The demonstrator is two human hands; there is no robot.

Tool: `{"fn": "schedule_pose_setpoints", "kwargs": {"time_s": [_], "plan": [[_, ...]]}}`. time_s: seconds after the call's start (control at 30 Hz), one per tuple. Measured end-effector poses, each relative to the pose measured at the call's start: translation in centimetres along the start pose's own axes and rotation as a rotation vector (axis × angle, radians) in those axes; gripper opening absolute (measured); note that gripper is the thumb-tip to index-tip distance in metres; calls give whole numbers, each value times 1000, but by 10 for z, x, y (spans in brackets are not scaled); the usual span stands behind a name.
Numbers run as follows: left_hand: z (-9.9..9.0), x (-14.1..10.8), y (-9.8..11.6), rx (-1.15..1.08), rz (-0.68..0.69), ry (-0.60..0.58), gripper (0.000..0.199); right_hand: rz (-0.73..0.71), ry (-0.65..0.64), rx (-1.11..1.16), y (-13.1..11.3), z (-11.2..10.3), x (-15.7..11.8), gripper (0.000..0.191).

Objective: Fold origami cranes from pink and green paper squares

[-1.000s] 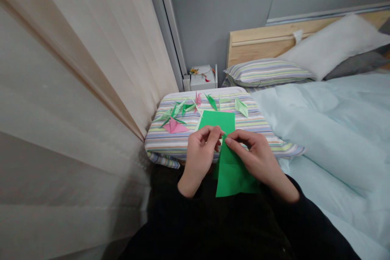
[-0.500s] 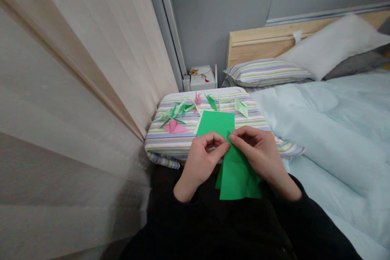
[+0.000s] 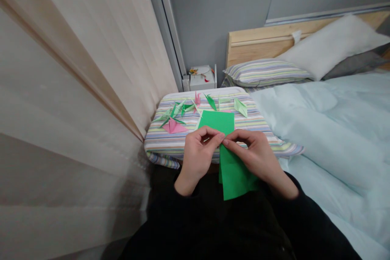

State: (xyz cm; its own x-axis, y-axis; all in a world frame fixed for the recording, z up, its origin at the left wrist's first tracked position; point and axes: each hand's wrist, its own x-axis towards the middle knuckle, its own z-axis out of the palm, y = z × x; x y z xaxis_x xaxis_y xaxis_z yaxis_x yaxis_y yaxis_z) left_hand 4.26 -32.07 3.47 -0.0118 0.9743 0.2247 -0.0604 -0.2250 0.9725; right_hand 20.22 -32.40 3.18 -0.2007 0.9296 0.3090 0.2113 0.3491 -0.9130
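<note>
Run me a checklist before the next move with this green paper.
Right hand pinching the top of the green paper: ok.
Left hand gripping that paper: cannot tell, the fingers hide the contact.
Paper's layers lined up along the left edge: not ok, an under-layer sticks out.
Upper green sheet flat on the striped cushion: ok.
Upper sheet separate from the held paper: cannot tell, the hands cover the join.
Origami cranes apart from both hands: ok.

Striped pillow (image 3: 161, 147) under origami cranes (image 3: 173, 126)
</note>
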Motion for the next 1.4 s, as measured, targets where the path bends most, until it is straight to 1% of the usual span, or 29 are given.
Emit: {"fn": "schedule_pose_setpoints", "kwargs": {"time_s": [0.1, 0.17, 0.27, 0.4, 0.47, 0.53, 0.67, 0.77, 0.9, 1.07, 1.23, 1.33, 1.4], "plan": [[-7, 7, -6, -76, 42, 105, 15, 18, -8, -8, 4, -1, -1, 16], [-12, 12, -7, -135, 70, 149, 16, 33, -7, -5, 7, -3, -2, 17], [-15, 13, -6, -142, 51, 109, 23, 59, 5, 39, 10, -6, -3, 17], [-9, 6, -5, -28, -42, -37, 28, 85, 1, 108, 10, -6, -1, 17], [-6, 2, -7, 19, -61, -83, 27, 85, -6, 129, 10, -6, 0, 18], [-3, 0, -8, 30, -52, -69, 28, 82, -15, 137, 9, -6, 0, 18], [0, 3, -12, -31, -26, 20, 23, 78, -27, 107, 9, -7, 0, 17], [2, 4, -15, -91, -37, 64, 17, 76, -27, 86, 8, -7, 0, 17], [4, 4, -16, -145, -54, 109, 16, 61, -23, 68, 9, -5, 0, 17], [5, 4, -17, -162, -28, 94, 15, 48, -14, 36, 9, -5, -1, 16], [3, 3, -19, -140, -43, 55, 22, 49, 5, 31, 7, -5, -2, 16], [2, 3, -19, -123, -12, 72, 25, 49, 12, 23, 7, -4, -2, 16], [2, 3, -16, -92, 20, 94, 21, 50, 6, 15, 7, -4, -3, 15]]}}
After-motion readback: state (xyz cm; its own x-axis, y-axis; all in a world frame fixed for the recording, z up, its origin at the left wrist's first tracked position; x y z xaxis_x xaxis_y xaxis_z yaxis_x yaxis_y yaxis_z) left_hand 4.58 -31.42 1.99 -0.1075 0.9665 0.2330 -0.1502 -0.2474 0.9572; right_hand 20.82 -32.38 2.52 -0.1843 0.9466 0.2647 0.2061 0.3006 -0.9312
